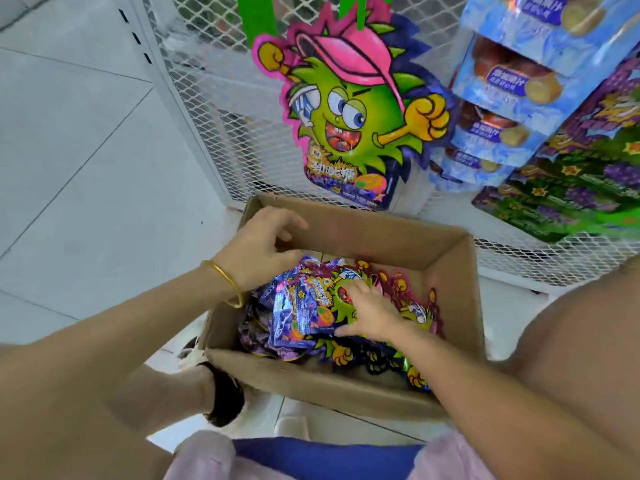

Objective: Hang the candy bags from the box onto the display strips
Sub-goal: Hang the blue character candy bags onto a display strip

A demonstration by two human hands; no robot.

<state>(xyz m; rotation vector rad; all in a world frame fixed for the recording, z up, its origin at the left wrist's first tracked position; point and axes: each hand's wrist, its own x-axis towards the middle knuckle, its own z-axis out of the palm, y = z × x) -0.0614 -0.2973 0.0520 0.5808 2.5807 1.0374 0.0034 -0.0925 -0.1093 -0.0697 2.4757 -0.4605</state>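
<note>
Dozens of glossy foil candy bags (301, 313), cut to the spiky outline of a green cartoon figure, lie heaped flat in an open brown cardboard box (381, 237) on a pale tiled floor (86, 150). The top bag lies with its long axis across the box, blue printed base toward the left wall, head toward the right. The person's right hand (370, 310) rests palm-down on it, fingers straight and spread. The left hand (259, 247), a gold bangle (225, 275) on its wrist, hovers at the box's far-left corner, fingers loosely curled, thumb at the heap's edge; whether it pinches a bag cannot be told. Beyond the box's far wall, one matching bag (349, 112) hangs upright, head up, from a green strip (256, 19) against white wire mesh (214, 91). Just beside it hang blue packs (512, 81).
</note>
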